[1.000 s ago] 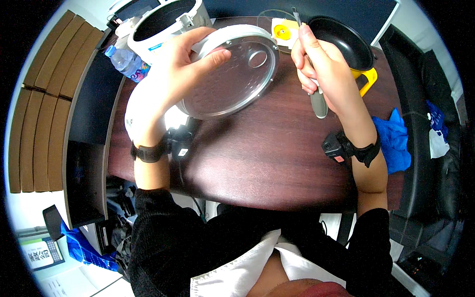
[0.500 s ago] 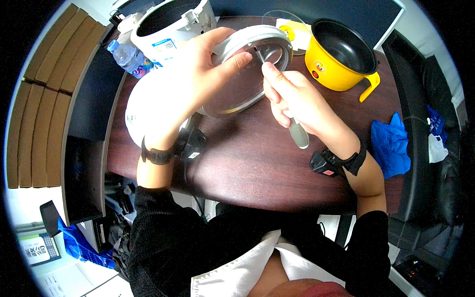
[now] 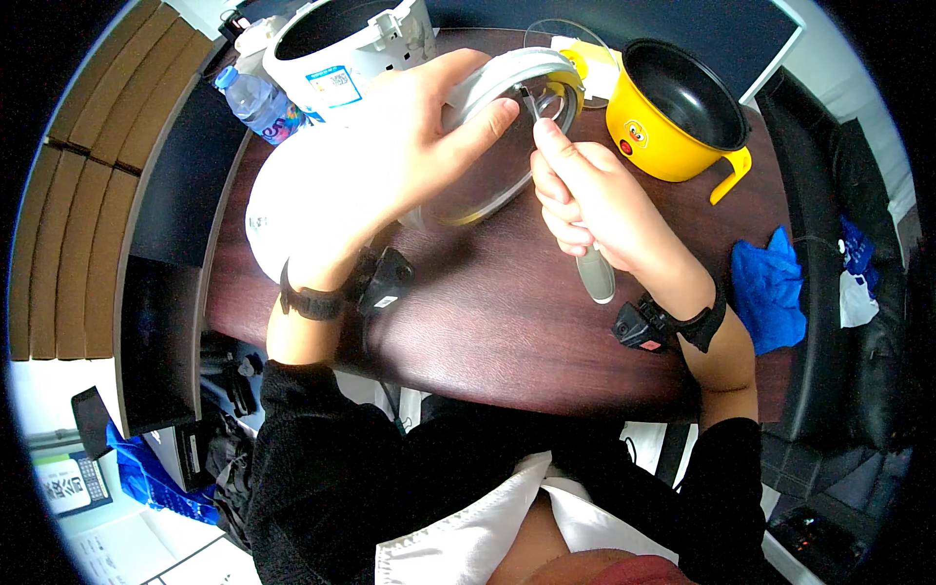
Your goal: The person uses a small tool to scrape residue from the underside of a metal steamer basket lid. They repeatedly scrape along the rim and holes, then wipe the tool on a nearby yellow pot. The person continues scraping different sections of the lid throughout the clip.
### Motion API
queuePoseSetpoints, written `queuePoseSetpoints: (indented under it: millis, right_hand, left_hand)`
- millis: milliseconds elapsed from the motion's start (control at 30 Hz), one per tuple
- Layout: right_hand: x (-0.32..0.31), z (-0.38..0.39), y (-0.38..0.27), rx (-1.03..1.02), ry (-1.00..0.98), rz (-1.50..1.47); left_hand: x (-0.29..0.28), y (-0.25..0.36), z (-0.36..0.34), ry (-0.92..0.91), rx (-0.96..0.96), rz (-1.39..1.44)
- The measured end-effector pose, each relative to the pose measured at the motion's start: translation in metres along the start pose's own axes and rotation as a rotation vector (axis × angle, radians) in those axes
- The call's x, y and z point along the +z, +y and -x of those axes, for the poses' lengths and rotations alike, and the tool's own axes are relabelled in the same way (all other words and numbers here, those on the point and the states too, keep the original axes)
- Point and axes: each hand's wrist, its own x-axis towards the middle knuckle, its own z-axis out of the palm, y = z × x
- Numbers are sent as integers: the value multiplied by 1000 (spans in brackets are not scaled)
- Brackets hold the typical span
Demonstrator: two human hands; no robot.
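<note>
A round white appliance lid (image 3: 515, 64), probably from a cooker, stands tilted on the table, its shiny inner face turned to the right. My left hand (image 3: 444, 132) grips the lid's upper rim, thumb on the inner side. In my closed right hand (image 3: 597, 200) is a slim tool with a grey handle (image 3: 596, 277), like a screwdriver. Its thin metal shaft points up at the lid's inner face near my left thumb. Whether the tip touches cannot be made out. The lid's left part is washed out by glare.
Behind the lid stands a white cooker body (image 3: 336, 58) with a dark inside, beside a water bottle (image 3: 258, 102). A yellow pot (image 3: 663, 141) with a handle stands back right, near a clear glass lid (image 3: 556, 26). A blue cloth (image 3: 768, 292) lies at the right edge.
Both hands have shifted slightly to the right. The lid has turned a little, so its inner face looks narrower. The tool has moved along with my right hand.
</note>
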Motion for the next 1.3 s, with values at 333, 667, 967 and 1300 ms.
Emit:
queuePoseSetpoints:
  millis: [333, 667, 967, 1300]
  right_hand:
    - [-17, -5, -1, -302, 342, 737]
    - [-22, -3, -12, -408, 391, 865]
    - [-24, -6, -12, -67, 34, 276]
    - [-10, -2, -1, 172, -290, -537]
  left_hand:
    - [-1, 3, 0, -37, 18, 2]
    - [14, -17, -9, 146, 276, -17]
    - [16, -21, -10, 83, 225, 49]
    - [34, -10, -9, 279, 264, 36]
